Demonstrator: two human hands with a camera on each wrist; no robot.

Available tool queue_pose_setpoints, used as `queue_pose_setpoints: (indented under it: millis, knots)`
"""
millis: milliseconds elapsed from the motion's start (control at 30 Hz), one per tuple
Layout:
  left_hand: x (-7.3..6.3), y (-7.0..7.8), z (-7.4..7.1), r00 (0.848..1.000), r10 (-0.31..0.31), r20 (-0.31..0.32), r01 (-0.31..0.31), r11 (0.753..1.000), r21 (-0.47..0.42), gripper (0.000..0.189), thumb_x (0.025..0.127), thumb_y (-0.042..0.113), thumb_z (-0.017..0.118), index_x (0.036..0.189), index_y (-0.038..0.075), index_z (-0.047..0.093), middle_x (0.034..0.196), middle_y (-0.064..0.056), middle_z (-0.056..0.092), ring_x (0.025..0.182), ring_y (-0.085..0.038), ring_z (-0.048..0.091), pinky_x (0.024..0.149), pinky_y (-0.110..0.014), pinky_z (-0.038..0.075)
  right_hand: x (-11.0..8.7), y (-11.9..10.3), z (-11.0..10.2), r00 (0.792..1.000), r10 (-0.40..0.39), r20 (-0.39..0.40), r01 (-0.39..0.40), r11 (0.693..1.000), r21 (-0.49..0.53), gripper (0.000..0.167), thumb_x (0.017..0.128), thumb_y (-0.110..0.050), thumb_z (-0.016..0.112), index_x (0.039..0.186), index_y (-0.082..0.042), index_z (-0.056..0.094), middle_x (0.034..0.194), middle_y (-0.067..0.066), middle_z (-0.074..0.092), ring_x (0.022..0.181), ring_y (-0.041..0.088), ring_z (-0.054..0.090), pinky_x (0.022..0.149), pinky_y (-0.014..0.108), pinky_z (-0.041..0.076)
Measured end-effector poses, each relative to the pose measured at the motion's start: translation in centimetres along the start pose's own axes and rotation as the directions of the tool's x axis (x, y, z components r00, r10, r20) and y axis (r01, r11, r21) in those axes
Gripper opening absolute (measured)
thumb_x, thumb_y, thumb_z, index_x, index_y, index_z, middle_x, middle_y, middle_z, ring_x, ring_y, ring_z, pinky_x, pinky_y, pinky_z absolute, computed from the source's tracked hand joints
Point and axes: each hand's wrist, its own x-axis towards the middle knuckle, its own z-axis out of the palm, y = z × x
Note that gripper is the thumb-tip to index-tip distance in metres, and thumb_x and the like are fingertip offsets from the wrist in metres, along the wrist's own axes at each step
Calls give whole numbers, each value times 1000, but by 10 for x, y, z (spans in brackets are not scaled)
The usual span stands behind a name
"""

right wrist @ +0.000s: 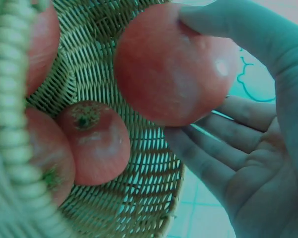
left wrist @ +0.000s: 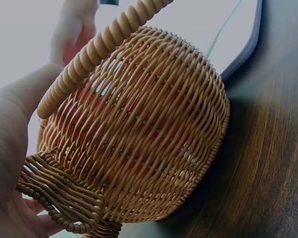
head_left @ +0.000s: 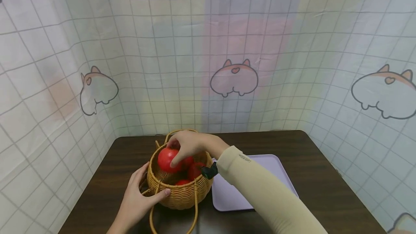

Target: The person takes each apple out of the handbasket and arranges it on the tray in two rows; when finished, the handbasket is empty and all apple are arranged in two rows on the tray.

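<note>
My right hand (head_left: 190,145) holds a glossy red apple (right wrist: 176,64) at the mouth of a round wicker basket (head_left: 177,198). In the right wrist view the thumb lies over the apple's upper side and the fingers reach under it. Other red apples, such as one with a yellow-green stem hollow (right wrist: 97,146), lie inside the basket. My left hand (head_left: 138,194) grips the basket's left side, thumb at the front of the rim. In the left wrist view, some of its fingers are partly hidden behind a woven flap (left wrist: 64,193) on the basket's side.
A pale lilac tray (head_left: 227,196) lies right of the basket, partly covered by my right sleeve. One looped basket handle (head_left: 196,208) hangs toward me; another stands at the back. The dark wooden table (head_left: 331,190) is bordered by a printed grid curtain (head_left: 276,111).
</note>
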Motion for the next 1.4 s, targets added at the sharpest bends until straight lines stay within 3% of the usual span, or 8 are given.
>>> queue_pose_setpoints:
  millis: [200, 367, 833, 967, 1133, 1400]
  knots:
    - [0, -2, -1, 1000, 0, -12, 0, 1000, 1, 116, 85, 59, 95, 176, 31, 28, 174, -13, 32, 158, -40, 44, 122, -62, 49, -16, 5, 1, 995, -25, -94, 32, 997, 73, 74, 86, -43, 96, 148, -13, 69, 137, -3, 74, 123, 9, 69, 109, 32, 59]
    - [0, -2, -3, 1000, -5, -10, 5, 1000, 2, 117, 85, 59, 95, 176, 32, 28, 174, -13, 32, 159, -41, 43, 122, -65, 49, -36, 13, 1, 984, -6, -178, 35, 987, 155, 70, 86, -43, 94, 146, -18, 69, 133, -6, 75, 118, 9, 70, 103, 34, 61]
    - [0, 0, -4, 1000, 1, -12, -1, 1000, 8, 118, 84, 60, 96, 177, 33, 28, 175, -12, 32, 159, -41, 43, 123, -64, 48, -93, 41, -3, 925, 16, -379, 117, 938, 325, 64, 88, -33, 93, 146, -22, 68, 139, -5, 74, 129, 16, 73, 110, 45, 63]
    - [0, 0, -4, 1000, 1, -6, -1, 1000, 2, 117, 84, 60, 95, 177, 33, 28, 175, -12, 32, 159, -41, 44, 122, -62, 50, -108, 53, 5, 888, 63, -455, 127, 919, 374, 64, 88, -31, 94, 146, -22, 68, 140, -2, 74, 130, 20, 73, 110, 47, 62]
    - [1, -1, -2, 1000, 5, -6, -5, 1000, -7, 117, 84, 59, 96, 177, 34, 28, 175, -11, 32, 159, -41, 44, 121, -61, 51, -127, 70, 18, 819, 189, -542, 92, 889, 448, 66, 88, -31, 96, 147, -24, 68, 143, 1, 73, 130, 25, 74, 105, 49, 65]
    - [0, -2, -2, 1000, 4, -9, -5, 1000, -20, 118, 84, 58, 96, 177, 34, 28, 176, -12, 31, 160, -41, 42, 122, -63, 49, -159, 97, 39, 736, 341, -585, -13, 871, 491, 68, 90, -33, 95, 149, -18, 67, 147, 10, 72, 128, 31, 76, 102, 50, 66]
